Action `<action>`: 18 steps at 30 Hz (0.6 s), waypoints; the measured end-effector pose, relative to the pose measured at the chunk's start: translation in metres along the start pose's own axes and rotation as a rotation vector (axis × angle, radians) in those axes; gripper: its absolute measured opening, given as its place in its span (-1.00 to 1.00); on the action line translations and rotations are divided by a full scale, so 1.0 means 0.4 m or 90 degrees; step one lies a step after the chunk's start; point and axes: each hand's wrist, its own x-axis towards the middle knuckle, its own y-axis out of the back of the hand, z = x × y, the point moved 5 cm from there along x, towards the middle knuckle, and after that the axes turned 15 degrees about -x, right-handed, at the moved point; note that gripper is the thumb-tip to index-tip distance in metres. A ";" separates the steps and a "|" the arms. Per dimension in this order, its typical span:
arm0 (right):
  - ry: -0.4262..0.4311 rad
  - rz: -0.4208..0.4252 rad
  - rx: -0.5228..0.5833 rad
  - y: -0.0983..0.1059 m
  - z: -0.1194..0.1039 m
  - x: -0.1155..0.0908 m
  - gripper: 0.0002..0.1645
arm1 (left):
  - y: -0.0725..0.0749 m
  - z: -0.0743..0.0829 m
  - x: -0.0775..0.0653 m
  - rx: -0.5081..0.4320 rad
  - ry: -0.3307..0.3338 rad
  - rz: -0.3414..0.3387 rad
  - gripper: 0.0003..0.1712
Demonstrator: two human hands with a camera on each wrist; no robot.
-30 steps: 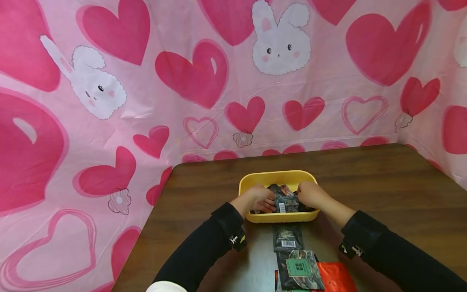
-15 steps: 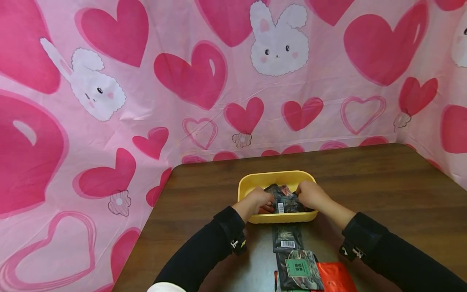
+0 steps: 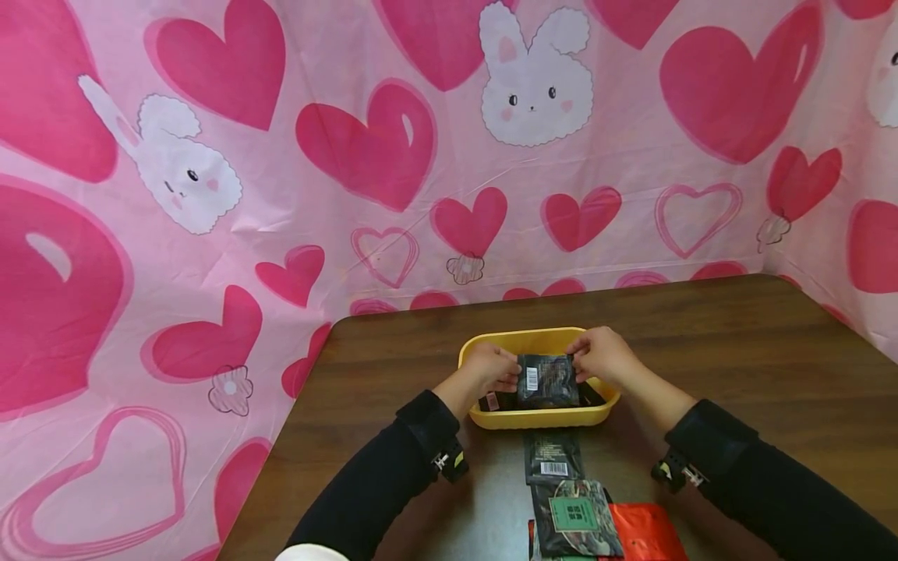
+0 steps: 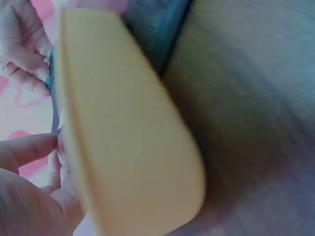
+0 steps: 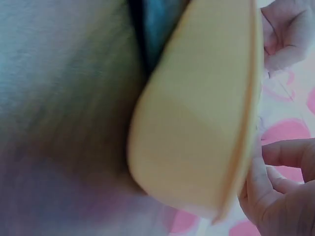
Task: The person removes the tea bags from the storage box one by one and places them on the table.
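Observation:
Between my two hands a dark sachet (image 3: 549, 380) with a white barcode label stands tilted up over the yellow basket (image 3: 536, 419). My left hand (image 3: 489, 366) pinches its left edge, and my right hand (image 3: 602, 356) pinches the right edge near the top corner. Other dark packets (image 3: 495, 401) lie in the basket under it. In the left wrist view the thumb and fingers of the left hand (image 4: 39, 191) meet at the sachet's edge behind the basket wall (image 4: 123, 123). The right wrist view shows the right hand (image 5: 283, 196) beside the basket's rim, its fingertips partly hidden.
On the wooden table (image 3: 393, 358) in front of the basket lie a dark sachet with a barcode (image 3: 553, 458), a black packet with a green label (image 3: 577, 517) and a red packet (image 3: 647, 533). A pink heart-patterned cloth (image 3: 407, 156) hangs behind the table.
Both hands have come up from among the packets in the basket. The barcoded sachet has risen with them, now held at both sides and covering the packets behind.

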 end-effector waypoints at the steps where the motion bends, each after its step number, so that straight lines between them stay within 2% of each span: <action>1: 0.001 -0.001 0.016 0.007 -0.003 0.000 -0.77 | 0.002 0.010 -0.002 -0.006 -0.004 -0.007 -0.85; 10: -0.003 -0.033 0.078 0.069 -0.035 -0.033 -0.70 | 0.015 0.085 -0.045 -0.066 -0.015 -0.074 -0.80; 18: 0.013 -0.097 0.151 0.062 -0.041 -0.104 -0.64 | 0.024 0.080 -0.115 -0.107 0.024 -0.101 -0.79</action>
